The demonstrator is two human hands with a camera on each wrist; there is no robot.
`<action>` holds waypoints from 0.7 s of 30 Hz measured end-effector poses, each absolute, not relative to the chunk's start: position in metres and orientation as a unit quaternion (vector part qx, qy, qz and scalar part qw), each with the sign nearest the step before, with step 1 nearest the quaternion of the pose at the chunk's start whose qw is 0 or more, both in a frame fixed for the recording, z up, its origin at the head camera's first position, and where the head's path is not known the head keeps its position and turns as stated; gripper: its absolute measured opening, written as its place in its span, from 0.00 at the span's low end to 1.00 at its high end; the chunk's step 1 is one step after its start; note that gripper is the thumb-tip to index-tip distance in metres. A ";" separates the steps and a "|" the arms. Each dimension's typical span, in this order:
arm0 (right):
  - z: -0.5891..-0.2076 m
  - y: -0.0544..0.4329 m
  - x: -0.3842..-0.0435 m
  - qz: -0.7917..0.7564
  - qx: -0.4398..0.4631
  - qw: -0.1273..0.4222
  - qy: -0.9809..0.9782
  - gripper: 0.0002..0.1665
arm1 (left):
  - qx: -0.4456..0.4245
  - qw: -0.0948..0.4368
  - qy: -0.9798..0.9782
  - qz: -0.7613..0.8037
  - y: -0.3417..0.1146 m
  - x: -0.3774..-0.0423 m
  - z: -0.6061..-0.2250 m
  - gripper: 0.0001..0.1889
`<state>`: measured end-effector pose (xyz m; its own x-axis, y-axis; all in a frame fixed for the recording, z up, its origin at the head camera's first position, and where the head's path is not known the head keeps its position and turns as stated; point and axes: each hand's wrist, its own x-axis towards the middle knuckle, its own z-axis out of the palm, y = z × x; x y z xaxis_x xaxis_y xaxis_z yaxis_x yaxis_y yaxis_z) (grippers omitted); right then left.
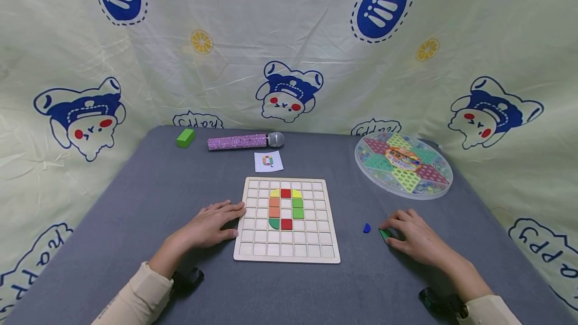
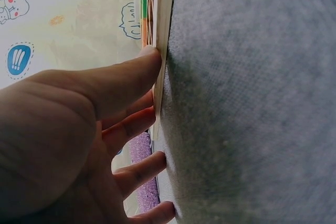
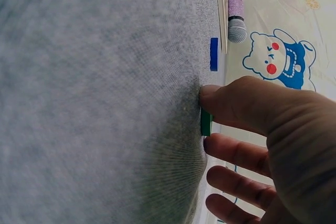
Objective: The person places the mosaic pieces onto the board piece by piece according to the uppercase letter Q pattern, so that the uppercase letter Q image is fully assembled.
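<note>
A white gridded board (image 1: 257, 251) lies in the middle of the table in the head view. On it, red squares (image 1: 286, 224), orange squares (image 1: 274, 206), green squares (image 1: 298, 207), yellow rounded pieces (image 1: 296, 193) and a dark green rounded piece (image 1: 274, 223) form a ring. My left hand (image 1: 205, 227) rests against the board's left edge, thumb and fingertips touching it in the left wrist view. Right of the board, my right hand (image 1: 417, 238) pinches a small green piece (image 3: 206, 124) between thumb and index finger, low at the tabletop. A blue rounded piece (image 1: 367, 227) lies just left of that hand.
Behind the board lies a pattern card (image 1: 268, 162), then a purple glittery microphone (image 1: 239, 142). A green block (image 1: 185, 138) sits at the back left. The round Chinese checkers box (image 1: 404, 164) stands at the back right. A printed curtain (image 1: 289, 24) hangs behind the table.
</note>
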<state>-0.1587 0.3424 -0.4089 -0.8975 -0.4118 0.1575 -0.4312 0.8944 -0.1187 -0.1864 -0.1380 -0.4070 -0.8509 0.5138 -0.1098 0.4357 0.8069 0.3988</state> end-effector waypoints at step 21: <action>-0.397 0.289 -0.161 0.088 0.272 0.106 -0.952 0.11 | 0.251 0.110 0.944 0.182 -0.139 -0.187 -0.407 0.30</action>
<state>-0.1607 0.2892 -0.3970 -0.8294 -0.4998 0.2497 -0.5372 0.8362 -0.1105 -0.1873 -0.1388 -0.4074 -0.8498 0.5140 -0.1168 0.4337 0.8077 0.3993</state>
